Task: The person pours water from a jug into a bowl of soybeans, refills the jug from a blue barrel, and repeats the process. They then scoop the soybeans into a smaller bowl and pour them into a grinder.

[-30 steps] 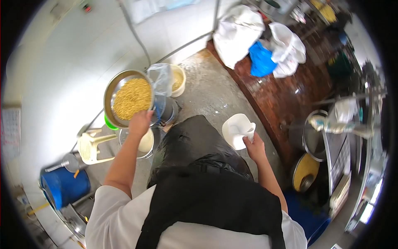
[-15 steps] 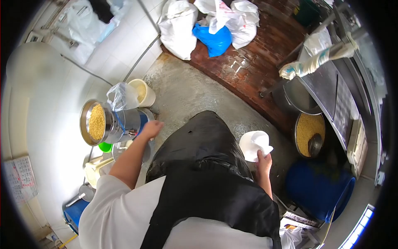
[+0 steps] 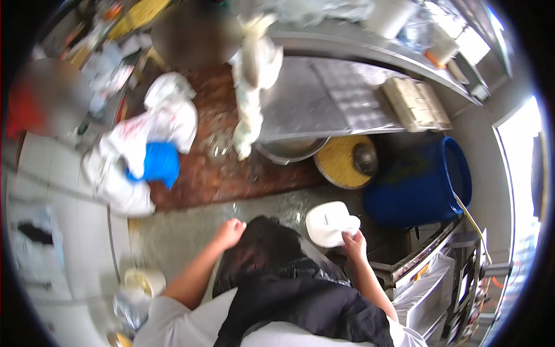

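My right hand [image 3: 355, 246] grips a white plastic jug [image 3: 325, 224] by its handle side, out in front of my right leg and above the floor. The jug's opening and inside cannot be made out. My left hand [image 3: 230, 233] is closed, with the fingers curled in and nothing visible in them, beside the black apron [image 3: 248, 254] over my legs. Beyond the jug, a round pan of yellow beans or grain [image 3: 335, 162] stands under the steel table, with a metal bowl or ladle [image 3: 364, 159] lying in it.
A large blue barrel [image 3: 404, 191] lies on its side at right. The steel table [image 3: 300, 104] carries pale stacked blocks [image 3: 413, 104]. White sacks [image 3: 121, 191] and a blue bag [image 3: 161, 163] sit on the reddish-brown floor. A cream bucket [image 3: 144, 281] is at lower left. Blurred people stand at the back.
My view has turned right, bringing the steel table, grain pan and barrel ahead of me. The steel grinder-like machine at left has left the view. My right hand still holds the jug.
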Demonstrator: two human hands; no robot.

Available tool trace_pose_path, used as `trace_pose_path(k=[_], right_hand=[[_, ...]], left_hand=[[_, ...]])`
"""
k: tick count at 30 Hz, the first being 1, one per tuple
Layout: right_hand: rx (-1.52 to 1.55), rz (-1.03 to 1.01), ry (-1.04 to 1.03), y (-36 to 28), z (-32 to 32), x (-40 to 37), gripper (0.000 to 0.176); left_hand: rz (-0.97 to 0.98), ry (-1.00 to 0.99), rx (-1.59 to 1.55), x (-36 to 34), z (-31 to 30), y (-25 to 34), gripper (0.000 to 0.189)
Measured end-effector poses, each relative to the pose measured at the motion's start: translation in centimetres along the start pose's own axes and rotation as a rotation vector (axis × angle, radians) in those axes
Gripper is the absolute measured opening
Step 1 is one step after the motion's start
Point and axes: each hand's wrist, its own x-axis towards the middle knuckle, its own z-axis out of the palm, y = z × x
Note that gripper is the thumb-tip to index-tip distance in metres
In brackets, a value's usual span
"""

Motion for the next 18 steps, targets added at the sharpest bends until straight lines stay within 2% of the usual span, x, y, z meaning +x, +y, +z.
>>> trace_pose_path(k=[2,4,6,8,10,12,14,16,18], right_hand=[[0.041,0.098,0.094,-1.4,-3.9,1.7,0.027],[0.147,0.165,0.204,-7.1,-7.8,1.8,0.027],[0.288,0.051,0.352,-9.0,-12.4,3.6,0.03],[0.288,-0.052,0.528,-11.7,-17.6,4.4,0.031],[0.34,-0.238,0.691,-12.0,-23.6,6.1,0.032],[0.157,-0.378,0.961,-16.1,-27.9,6.6,0.031],[-0.356,-0.516,1.202,-19.7,-32.4,7.4,0.034],[-0.372,-0.492,1.199,-19.9,-38.2,10.8,0.037],[-0.627,-0.476,1.118,-18.4,-45.7,15.9,0.038]], left_hand=[[0.087,-0.013,-0.041,4.7,1.2,4.0,0.041],[0.219,-0.055,-0.048,8.1,1.3,9.6,0.04],[0.296,-0.144,-0.1,10.6,0.9,15.0,0.036],[0.371,-0.183,-0.101,12.4,0.9,19.6,0.033],[0.457,-0.205,-0.132,13.3,0.9,23.6,0.031],[0.419,-0.299,-0.129,14.2,1.5,26.9,0.03],[0.458,-0.313,-0.159,15.2,3.0,28.7,0.029],[0.455,-0.338,-0.177,15.3,3.9,32.0,0.028],[0.439,-0.341,-0.201,15.4,5.3,34.7,0.027]])
